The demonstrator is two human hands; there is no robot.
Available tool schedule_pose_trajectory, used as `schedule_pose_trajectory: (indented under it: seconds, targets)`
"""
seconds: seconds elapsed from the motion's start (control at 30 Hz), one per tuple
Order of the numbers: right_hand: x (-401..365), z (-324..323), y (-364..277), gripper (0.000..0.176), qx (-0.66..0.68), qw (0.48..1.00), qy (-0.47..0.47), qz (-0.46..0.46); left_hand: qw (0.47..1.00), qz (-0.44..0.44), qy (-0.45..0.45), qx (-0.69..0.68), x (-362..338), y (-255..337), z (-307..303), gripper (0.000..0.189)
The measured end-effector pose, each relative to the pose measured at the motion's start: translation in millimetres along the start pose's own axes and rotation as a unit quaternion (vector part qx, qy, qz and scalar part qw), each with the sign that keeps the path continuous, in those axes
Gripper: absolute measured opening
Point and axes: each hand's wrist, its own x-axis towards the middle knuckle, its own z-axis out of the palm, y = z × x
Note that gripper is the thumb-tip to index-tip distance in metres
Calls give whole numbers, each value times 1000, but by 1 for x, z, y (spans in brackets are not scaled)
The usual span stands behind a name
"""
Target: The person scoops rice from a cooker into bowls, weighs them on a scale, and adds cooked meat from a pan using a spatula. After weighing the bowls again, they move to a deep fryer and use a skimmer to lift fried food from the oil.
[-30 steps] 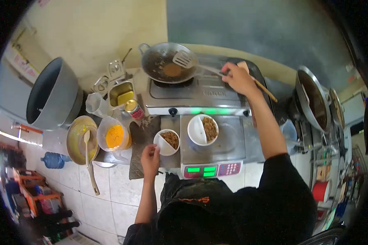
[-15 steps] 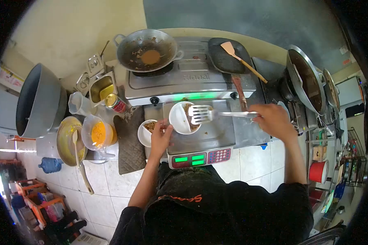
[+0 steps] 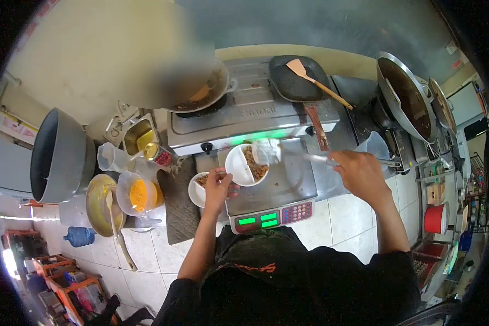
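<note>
A white divided bowl rests on the steel plate of a digital scale, with brown chopped food in its right compartment. My left hand holds the bowl's lower left rim between closed fingers. In my right hand is the handle of a slotted metal spatula, whose motion-blurred head is over the bowl's upper right edge. A second white bowl with similar food sits left of the scale, partly behind my left hand.
Behind the scale stands a gas stove with a wok and a square pan. Left are an orange-filled jug, a can and a dark cloth. A large pot stands right.
The view has shifted slightly. The spatula head has tilted and blurred over the bowl, and more food shows in the right compartment. A blurred patch now covers part of the wok.
</note>
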Motion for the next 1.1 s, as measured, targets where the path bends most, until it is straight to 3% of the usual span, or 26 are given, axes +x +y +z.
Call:
schedule_pose_trajectory:
  seconds: [0.1, 0.2, 0.27, 0.3, 0.33, 0.37, 0.4, 0.43, 0.47, 0.5, 0.53, 0.57, 0.6, 0.63, 0.7, 0.73, 0.77, 0.8, 0.87, 0.9, 0.93, 1.03, 1.07, 1.1]
  targets:
    - [4, 5, 18, 25, 118, 991, -45, 32, 999, 25, -19, 5, -1, 1, -5, 35]
    - [26, 25, 30, 30, 352, 934, -15, 62, 1000, 31, -7, 0, -15, 0, -10, 30]
    - [58, 52, 13, 29, 396, 914, 69, 44, 991, 114, -40, 63, -17, -21, -28, 25]
    - [79, 54, -3, 34, 442, 893, 19, 83, 987, 77, -42, 133, -45, 3, -21, 22]
    - [108, 91, -12, 41, 432, 897, 80, 46, 988, 35, -85, 124, -44, -17, -32, 23]
    - [134, 107, -31, 42, 493, 852, 175, -22, 971, 69, -170, 151, -45, -28, -37, 23]
    - [171, 133, -44, 49, 464, 861, 203, -47, 955, 23, -229, 184, -50, -29, -36, 21]
    - [194, 129, -63, 49, 452, 879, 148, -8, 942, -45, -252, 216, -60, -25, -25, 20]
    - [219, 133, -77, 45, 456, 875, 160, -29, 911, -52, -322, 252, -62, -29, -18, 21]
    - [218, 103, -87, 42, 489, 868, 87, -25, 886, -68, -391, 242, -63, -39, -13, 23]
    - [255, 131, -96, 40, 463, 876, 121, -55, 855, -78, -435, 271, -65, -43, 5, 24]
    - [245, 106, -104, 35, 351, 927, 135, 7, 824, -87, -474, 299, -69, -44, 21, 26]
    - [236, 97, -102, 31, 386, 908, 162, -25, 792, -93, -507, 326, -74, -45, 38, 27]
    - [220, 76, -101, 30, 362, 925, 117, 8, 747, -57, -544, 378, -79, -41, 60, 29]
    - [173, 93, -98, 29, 286, 867, 408, -23, 731, -23, -556, 395, -104, -36, 104, 32]
    - [120, 72, -84, 29, 296, 875, 380, -45, 721, -5, -562, 405, -116, -40, 126, 33]
    - [55, 55, -68, 29, 303, 883, 353, -65, 712, 67, -567, 409, -120, -62, 141, 25]
    - [11, 65, -49, 28, 321, 881, 328, -113, 697, 39, -599, 393, -120, -77, 152, 30]
    - [-104, 95, -11, 21, 472, 818, 261, -199, 663, -21, -655, 361, -116, -111, 181, 39]
    - [-162, 129, 2, 20, 521, 784, 302, -152, 649, -51, -665, 366, -116, -136, 200, 40]
    - [-233, 142, 25, 24, 559, 786, 236, -116, 640, -82, -663, 380, -112, -164, 226, 40]
    - [-403, 244, 59, 31, 553, 782, 215, 193, 624, -155, -632, 432, -84, -245, 267, 41]
    - [-443, 332, 68, 40, 428, 844, 94, 311, 616, -169, -627, 446, -74, -263, 285, 42]
    - [-496, 374, 65, 42, 404, 823, -21, 400, 608, -172, -626, 457, -67, -280, 304, 42]
